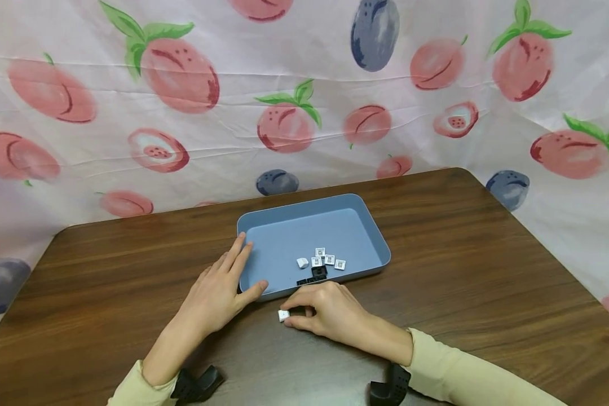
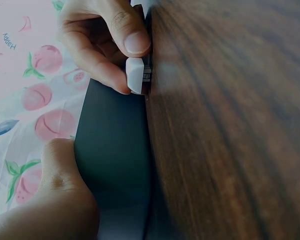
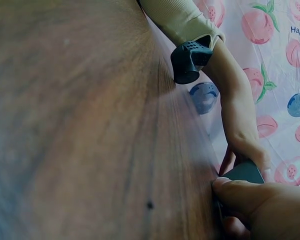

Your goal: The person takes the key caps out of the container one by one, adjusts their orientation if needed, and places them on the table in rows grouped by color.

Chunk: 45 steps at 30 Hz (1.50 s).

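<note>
Between thumb and fingers, my right hand [image 1: 330, 310] pinches a small white keycap [image 1: 283, 316] just in front of the tray. The left wrist view shows this keycap [image 2: 135, 75] from the side, low at the tabletop, with a darker part under it. My left hand [image 1: 215, 293] rests at the left end of the blue tray [image 1: 279, 231], its fingers extended over the rim and its thumb by the near corner. Several white keycaps [image 1: 317, 261] lie inside the tray near its front wall, beside several small black pieces [image 1: 319, 272] whose kind I cannot tell.
The brown wooden table [image 1: 462, 254] extends around the tray. Behind it hangs a white cloth [image 1: 223, 146] printed with fruit. Black devices [image 1: 198, 386] are strapped at both wrists, below the pale sleeves [image 1: 467, 366].
</note>
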Each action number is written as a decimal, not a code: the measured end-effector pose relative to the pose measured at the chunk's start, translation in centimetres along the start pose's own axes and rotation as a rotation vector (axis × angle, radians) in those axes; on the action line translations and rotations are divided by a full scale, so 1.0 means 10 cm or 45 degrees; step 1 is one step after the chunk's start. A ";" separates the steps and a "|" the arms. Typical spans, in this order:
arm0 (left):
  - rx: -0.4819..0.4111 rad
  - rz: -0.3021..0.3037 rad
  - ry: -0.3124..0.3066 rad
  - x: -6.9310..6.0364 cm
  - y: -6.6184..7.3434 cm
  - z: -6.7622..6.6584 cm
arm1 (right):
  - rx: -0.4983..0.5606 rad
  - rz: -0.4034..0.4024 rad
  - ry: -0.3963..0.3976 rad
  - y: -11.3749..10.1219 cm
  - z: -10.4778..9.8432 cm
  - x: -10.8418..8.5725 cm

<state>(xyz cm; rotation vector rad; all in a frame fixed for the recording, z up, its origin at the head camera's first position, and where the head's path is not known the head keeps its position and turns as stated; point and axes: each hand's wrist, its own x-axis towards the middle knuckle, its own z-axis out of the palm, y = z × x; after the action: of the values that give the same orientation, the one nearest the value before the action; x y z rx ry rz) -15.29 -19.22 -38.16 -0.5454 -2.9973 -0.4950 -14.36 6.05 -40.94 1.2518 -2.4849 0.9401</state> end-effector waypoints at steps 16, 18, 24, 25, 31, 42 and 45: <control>-0.009 -0.013 -0.008 -0.01 0.00 0.05 | 0.102 -0.027 0.042 -0.07 -0.05 -0.01; -0.014 -0.011 -0.002 0.00 0.02 0.06 | 0.128 -0.067 0.069 -0.08 -0.10 -0.01; -0.031 -0.013 -0.001 0.02 0.05 0.07 | 0.156 -0.111 0.219 0.04 -0.39 0.06; -0.033 -0.016 -0.002 0.02 0.06 0.07 | 0.135 -0.094 0.244 0.08 -0.45 0.07; -0.028 -0.027 -0.004 0.00 0.06 0.07 | -0.019 0.192 0.230 0.33 -0.75 0.07; -0.018 -0.053 -0.004 -0.06 0.06 0.00 | -0.024 0.462 -0.118 0.52 -0.94 0.05; -0.013 -0.061 -0.003 -0.08 0.05 -0.01 | -0.021 0.470 -0.174 0.54 -0.94 0.07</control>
<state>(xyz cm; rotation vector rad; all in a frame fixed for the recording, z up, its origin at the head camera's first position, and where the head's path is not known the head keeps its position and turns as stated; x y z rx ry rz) -14.39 -19.07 -38.01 -0.4760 -3.0185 -0.5134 -19.89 13.82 -35.72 0.8936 -2.8890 0.9353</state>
